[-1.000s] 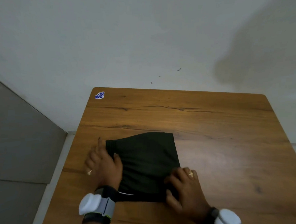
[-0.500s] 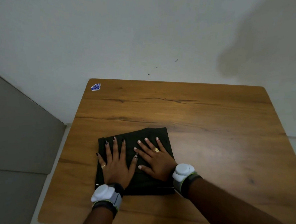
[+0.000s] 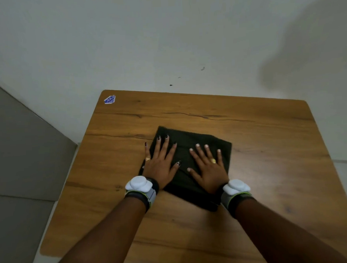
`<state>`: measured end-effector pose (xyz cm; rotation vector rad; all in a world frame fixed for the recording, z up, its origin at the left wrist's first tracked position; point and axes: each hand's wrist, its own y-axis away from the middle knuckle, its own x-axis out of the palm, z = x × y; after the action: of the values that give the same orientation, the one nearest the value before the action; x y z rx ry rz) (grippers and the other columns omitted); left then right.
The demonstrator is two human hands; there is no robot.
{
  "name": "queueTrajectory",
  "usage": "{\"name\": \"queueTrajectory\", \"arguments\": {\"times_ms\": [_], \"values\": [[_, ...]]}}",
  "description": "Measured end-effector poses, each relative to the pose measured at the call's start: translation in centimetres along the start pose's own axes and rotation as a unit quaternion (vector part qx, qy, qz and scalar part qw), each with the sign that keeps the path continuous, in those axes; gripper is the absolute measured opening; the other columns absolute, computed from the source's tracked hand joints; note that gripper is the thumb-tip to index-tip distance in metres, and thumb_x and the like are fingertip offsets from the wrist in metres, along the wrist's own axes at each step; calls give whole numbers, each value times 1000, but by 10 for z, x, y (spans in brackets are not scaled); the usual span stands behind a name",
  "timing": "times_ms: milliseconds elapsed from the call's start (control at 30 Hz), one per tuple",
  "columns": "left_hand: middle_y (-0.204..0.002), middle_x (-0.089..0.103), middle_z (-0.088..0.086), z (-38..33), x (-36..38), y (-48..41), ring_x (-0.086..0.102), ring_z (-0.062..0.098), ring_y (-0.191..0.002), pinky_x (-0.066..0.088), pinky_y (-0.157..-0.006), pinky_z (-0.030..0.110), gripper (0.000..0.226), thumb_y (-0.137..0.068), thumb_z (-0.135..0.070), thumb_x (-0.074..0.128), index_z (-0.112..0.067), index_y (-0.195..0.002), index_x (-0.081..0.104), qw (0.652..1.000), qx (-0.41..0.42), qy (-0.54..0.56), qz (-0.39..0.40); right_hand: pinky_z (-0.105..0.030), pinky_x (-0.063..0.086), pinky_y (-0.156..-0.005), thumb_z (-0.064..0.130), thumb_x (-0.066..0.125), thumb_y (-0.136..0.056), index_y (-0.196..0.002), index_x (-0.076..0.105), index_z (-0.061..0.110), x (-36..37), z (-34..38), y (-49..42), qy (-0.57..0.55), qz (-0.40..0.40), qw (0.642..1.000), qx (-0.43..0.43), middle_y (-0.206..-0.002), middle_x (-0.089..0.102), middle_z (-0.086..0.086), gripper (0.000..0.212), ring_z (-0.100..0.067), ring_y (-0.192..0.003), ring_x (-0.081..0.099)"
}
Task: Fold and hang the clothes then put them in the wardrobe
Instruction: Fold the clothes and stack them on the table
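- Folded dark garment [image 3: 191, 144]: lies flat mid-table [image 3: 271, 166], corners turned askew.
- Left hand [image 3: 160, 164]: palm down on garment's left part, fingers straight and spread.
- Right hand [image 3: 209, 167]: likewise flat on its right part.
- Blue sticker [image 3: 109, 99]: table's far left corner.

One wooden table [image 3: 271, 166], filling the middle and lower frame. One folded dark garment [image 3: 183, 183] at frame centre. Two hands: left hand [image 3: 160, 166], right hand [image 3: 209, 169]. Two white wrist units: left wrist unit [image 3: 139, 184], right wrist unit [image 3: 236, 186]. Two gold rings: left ring [image 3: 147, 159], right ring [image 3: 213, 160]. One blue sticker [image 3: 109, 99], left of centre. Three small dark wall marks [image 3: 170, 85], above centre.
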<state>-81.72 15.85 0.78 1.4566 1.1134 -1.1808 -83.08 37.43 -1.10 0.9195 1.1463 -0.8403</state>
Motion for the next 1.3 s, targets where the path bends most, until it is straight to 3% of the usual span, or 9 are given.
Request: {"name": "queueTrajectory", "arguments": {"times_ms": [100, 200, 367, 433, 567, 733, 900, 1167, 1300], "values": [[-162, -10, 4, -30, 1, -5, -15, 27, -148, -12, -114, 60, 70, -95, -58, 16, -25, -156, 6, 999, 11, 43, -5, -53, -18, -113, 71, 7, -88, -154, -5, 37, -8, -49, 5, -22, -2, 991, 132, -160, -15, 10, 74, -20, -149, -14], [-160, -20, 1, -62, 14, -5, -20, 26, -147, -17, -113, 57, 73, -94, -61, 13, -25, -155, -5, 998, 23, 55, 22, -57, -15, -113, 66, 16, -95, -155, -3, 34, -16, -97, 14, -63, -13, 961, 268, -162, -12, 5, 70, -23, -149, -14], [-162, -15, 2, -110, 26, -26, -24, 26, -146, -18, -112, 60, 78, -92, -68, 8, -25, -155, -1, 995, 81, 39, 52, -59, -13, -115, 61, 21, -96, -156, -1, 27, -24, -146, 27, -116, -37, 889, 441, -163, -11, 0, 71, -25, -149, -13], [-162, -14, 2, -130, 24, -43, -21, 28, -146, -11, -112, 63, 81, -89, -71, 0, -25, -155, 0, 993, 98, 36, 54, -60, -14, -114, 60, 23, -96, -156, 1, 26, -26, -159, 25, -129, -56, 867, 479, -163, -10, 0, 72, -25, -149, -13], [-162, -14, 2, -160, 18, -76, -14, 32, -148, -8, -112, 66, 84, -85, -72, 1, -25, -155, 1, 992, 95, 32, 70, -59, -15, -113, 59, 26, -94, -156, 3, 25, -31, -179, 16, -144, -72, 845, 510, -164, -6, -1, 74, -27, -149, -12], [-159, -24, -1, -180, 19, -100, -23, 30, -146, -9, -109, 69, 91, -74, -74, -10, -30, -153, -11, 990, 62, 29, 124, -60, -15, -112, 57, 28, -94, -156, 5, 24, -37, -203, -3, -160, -99, 817, 545, -164, -5, -2, 74, -28, -149, -11], [-154, -37, -3, -184, 32, -98, -33, 31, -141, -16, -106, 69, 85, -83, -78, 1, -31, -150, -21, 991, 65, 8, 113, -61, -14, -113, 55, 29, -94, -156, 4, 22, -48, -232, -25, -175, -110, 791, 575, -164, -6, -5, 75, -28, -149, -10], [-150, -42, -7, -183, 34, -102, -43, 25, -136, -22, -104, 67, 84, -88, -76, 16, -34, -147, -27, 990, 66, 17, 125, -63, -11, -113, 51, 35, -94, -156, 8, 18, -49, -247, -46, -166, -138, 789, 576, -163, -3, -8, 76, -31, -149, -7], [-154, -35, -10, -177, 33, -98, -37, 23, -140, -22, -107, 63, 82, -89, -75, 17, -35, -150, -21, 990, 80, 27, 112, -64, -9, -114, 51, 34, -95, -156, 10, 17, -51, -248, -45, -168, -123, 788, 579, -163, -2, -11, 74, -34, -149, -6]]}}
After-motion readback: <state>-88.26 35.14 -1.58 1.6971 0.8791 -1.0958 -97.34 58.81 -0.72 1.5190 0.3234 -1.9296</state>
